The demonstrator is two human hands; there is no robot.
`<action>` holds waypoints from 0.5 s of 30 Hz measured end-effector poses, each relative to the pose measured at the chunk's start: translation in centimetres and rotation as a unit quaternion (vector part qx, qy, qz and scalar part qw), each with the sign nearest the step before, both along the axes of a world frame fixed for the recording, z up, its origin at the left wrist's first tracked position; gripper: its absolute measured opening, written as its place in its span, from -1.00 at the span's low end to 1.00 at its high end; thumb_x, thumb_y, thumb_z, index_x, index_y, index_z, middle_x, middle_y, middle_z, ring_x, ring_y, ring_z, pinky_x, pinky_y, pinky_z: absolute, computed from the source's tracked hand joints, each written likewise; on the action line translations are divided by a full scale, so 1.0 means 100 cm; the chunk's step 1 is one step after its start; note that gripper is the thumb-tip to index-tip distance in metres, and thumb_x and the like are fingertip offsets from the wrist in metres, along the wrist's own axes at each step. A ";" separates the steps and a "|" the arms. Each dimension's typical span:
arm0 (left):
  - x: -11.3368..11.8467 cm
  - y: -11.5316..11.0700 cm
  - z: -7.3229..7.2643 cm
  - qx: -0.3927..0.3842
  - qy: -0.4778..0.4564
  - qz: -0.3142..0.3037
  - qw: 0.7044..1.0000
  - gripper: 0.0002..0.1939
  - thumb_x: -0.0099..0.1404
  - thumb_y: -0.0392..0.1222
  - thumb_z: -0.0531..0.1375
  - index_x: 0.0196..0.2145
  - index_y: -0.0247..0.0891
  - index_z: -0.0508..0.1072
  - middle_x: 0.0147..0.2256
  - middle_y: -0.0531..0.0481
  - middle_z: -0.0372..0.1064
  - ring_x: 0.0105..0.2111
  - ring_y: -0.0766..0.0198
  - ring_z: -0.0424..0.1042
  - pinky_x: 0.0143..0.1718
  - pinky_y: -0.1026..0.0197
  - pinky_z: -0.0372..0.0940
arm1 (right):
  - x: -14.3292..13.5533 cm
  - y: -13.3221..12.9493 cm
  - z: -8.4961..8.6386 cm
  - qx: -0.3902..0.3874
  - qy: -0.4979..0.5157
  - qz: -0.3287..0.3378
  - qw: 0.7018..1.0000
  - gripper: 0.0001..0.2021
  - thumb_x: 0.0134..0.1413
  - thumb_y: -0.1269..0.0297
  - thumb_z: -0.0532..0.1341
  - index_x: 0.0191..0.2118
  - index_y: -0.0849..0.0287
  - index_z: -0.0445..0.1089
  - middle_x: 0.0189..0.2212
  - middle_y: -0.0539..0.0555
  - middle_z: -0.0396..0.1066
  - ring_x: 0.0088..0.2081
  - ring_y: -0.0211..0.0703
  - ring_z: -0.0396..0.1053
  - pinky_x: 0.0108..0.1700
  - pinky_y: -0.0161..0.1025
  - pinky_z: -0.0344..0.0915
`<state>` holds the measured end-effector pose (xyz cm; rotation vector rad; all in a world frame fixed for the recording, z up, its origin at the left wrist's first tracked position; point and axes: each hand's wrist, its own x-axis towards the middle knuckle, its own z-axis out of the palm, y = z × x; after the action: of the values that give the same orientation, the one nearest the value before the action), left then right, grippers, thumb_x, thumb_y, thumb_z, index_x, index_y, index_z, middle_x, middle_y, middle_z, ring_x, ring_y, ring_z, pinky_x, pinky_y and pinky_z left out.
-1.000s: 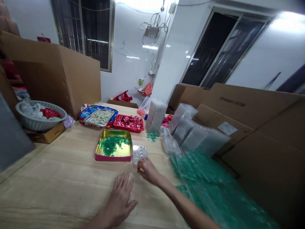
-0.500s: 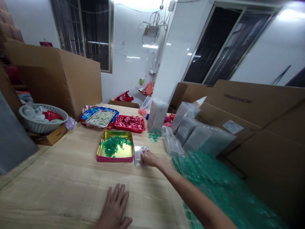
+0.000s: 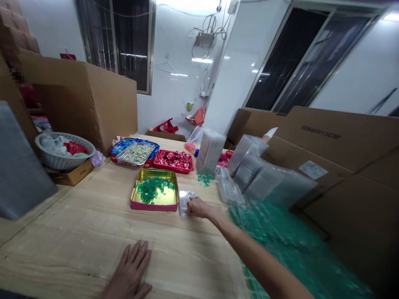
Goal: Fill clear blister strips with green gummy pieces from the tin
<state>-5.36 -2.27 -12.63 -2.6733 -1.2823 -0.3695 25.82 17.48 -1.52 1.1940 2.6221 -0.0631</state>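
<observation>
My left hand (image 3: 132, 270) lies with fingers spread near the table's front edge, over what looks like a thin clear plastic piece. Farther out, my right hand (image 3: 197, 207) is closed over a small clear tray (image 3: 183, 203); what its fingers pinch, if anything, is hidden. Just left of that tray sits a gold-lined tin (image 3: 154, 206) with a red rim, holding small green pieces (image 3: 152, 187). More green pieces (image 3: 205, 179) lie loose on the table beside a tall stack of clear plastic trays (image 3: 211, 151).
Behind the tin are a red basket of red packets (image 3: 174, 160) and a tray of pale pieces (image 3: 137, 153). Clear packs (image 3: 264, 178) and green-filled plastic (image 3: 286, 236) line the right side. A white basket (image 3: 62, 160) and cardboard boxes (image 3: 112, 99) stand left.
The view has shifted slightly, so the table items appear farther right. My left hand has slid left along the table; my right hand stays at the small clear tray.
</observation>
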 end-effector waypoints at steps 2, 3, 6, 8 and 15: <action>-0.003 -0.001 0.002 -0.005 0.008 -0.010 1.000 -0.27 0.21 0.15 -0.06 0.24 -0.17 -0.20 0.23 -0.14 -0.08 0.21 -0.09 -0.08 0.11 -0.10 -0.04 | 0.001 0.000 -0.001 -0.003 0.001 0.001 1.000 -0.84 -0.18 0.43 0.19 -0.44 0.18 0.52 -0.45 0.10 0.51 -0.31 -0.11 0.37 -0.19 -0.28 0.13; -0.004 -0.001 0.002 -0.007 0.009 -0.014 1.000 -0.26 0.21 0.15 -0.05 0.24 -0.17 -0.20 0.23 -0.14 -0.08 0.21 -0.10 -0.08 0.11 -0.10 -0.04 | 0.002 0.001 -0.001 -0.004 0.002 0.001 1.000 -0.84 -0.19 0.43 0.19 -0.43 0.18 0.52 -0.45 0.09 0.51 -0.32 -0.11 0.37 -0.20 -0.29 0.13; -0.002 -0.003 -0.001 -0.018 -0.002 0.000 1.000 -0.24 0.19 0.13 -0.02 0.24 -0.17 -0.22 0.24 -0.15 -0.11 0.21 -0.13 -0.10 0.12 -0.15 -0.08 | 0.003 0.001 -0.003 -0.008 0.003 0.004 1.000 -0.84 -0.20 0.42 0.19 -0.43 0.19 0.52 -0.44 0.10 0.51 -0.33 -0.12 0.37 -0.21 -0.30 0.14; 0.000 -0.005 -0.003 -0.034 -0.005 0.008 0.999 -0.23 0.19 0.11 0.00 0.24 -0.15 -0.24 0.24 -0.14 -0.13 0.22 -0.12 -0.12 0.13 -0.16 -0.10 | 0.003 0.002 -0.004 -0.008 0.003 0.003 1.000 -0.85 -0.19 0.41 0.19 -0.45 0.21 0.51 -0.43 0.12 0.51 -0.32 -0.11 0.37 -0.20 -0.29 0.14; 0.005 -0.003 0.011 -0.115 -0.021 0.003 0.993 -0.25 0.19 0.09 0.01 0.24 -0.09 -0.23 0.25 -0.13 -0.18 0.22 -0.14 -0.12 0.13 -0.22 -0.08 | -0.001 -0.001 0.000 -0.008 0.000 -0.020 1.000 -0.85 -0.17 0.43 0.19 -0.41 0.23 0.49 -0.39 0.16 0.49 -0.28 -0.06 0.38 -0.20 -0.27 0.18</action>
<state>-4.81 -2.60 -11.50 -2.8636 -1.4246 -0.2957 25.75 17.35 -1.49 1.2421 2.5930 -0.0917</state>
